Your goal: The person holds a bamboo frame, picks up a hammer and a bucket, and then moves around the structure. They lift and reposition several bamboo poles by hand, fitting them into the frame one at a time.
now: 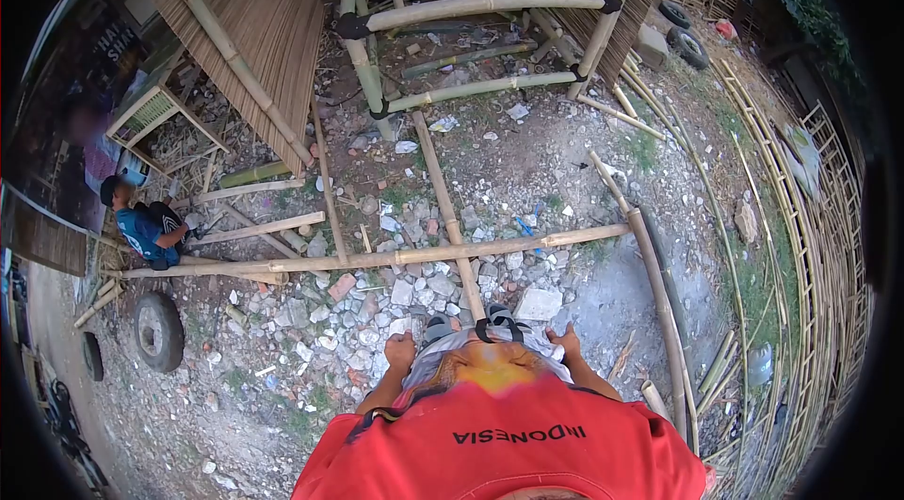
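My left hand (400, 349) is low beside my patterned shorts (490, 359), its fingers curled closed. On the other side of the shorts my right hand (565, 342) is also curled; whether either hand grips anything is hidden. A bamboo pole (443, 182) runs from between my feet toward the frame ahead. Across it lies a longer bamboo pole (414, 256), just beyond my feet. A dark band (485, 330) shows near the pole's close end. By my right foot sits a pale stone block (539, 303).
A bamboo frame (480, 7) with black-bound joints stands ahead, beside woven panels (254, 29). At left a person (141, 227) crouches near a tyre (158, 332). Rubble (377, 298) covers the ground. Long bamboo ladder-like pieces (800, 255) and an upright-leaning pole (659, 312) lie right.
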`<state>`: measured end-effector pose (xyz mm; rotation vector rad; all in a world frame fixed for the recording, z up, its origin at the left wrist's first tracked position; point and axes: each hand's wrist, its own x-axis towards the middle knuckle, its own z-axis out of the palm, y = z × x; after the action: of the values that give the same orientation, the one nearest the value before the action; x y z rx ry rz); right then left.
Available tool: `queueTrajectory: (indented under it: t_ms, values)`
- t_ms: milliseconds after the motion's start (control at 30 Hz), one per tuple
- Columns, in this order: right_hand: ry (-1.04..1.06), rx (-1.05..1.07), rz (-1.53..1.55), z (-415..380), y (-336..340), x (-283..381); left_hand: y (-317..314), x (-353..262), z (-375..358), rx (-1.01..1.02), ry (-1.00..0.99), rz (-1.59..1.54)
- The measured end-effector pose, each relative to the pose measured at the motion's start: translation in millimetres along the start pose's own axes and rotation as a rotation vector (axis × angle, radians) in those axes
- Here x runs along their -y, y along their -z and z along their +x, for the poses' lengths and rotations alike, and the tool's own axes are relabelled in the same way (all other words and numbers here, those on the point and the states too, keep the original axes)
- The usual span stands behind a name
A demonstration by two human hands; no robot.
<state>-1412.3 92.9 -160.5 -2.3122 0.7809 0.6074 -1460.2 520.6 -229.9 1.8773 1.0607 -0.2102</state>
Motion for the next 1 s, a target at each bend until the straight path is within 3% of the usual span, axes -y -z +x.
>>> queueTrajectory:
  t_ms: [1000]
  values:
    - [-0.049,0.051,0.045,-5,7,7,-7,11,7,0.016,0.014,0.047]
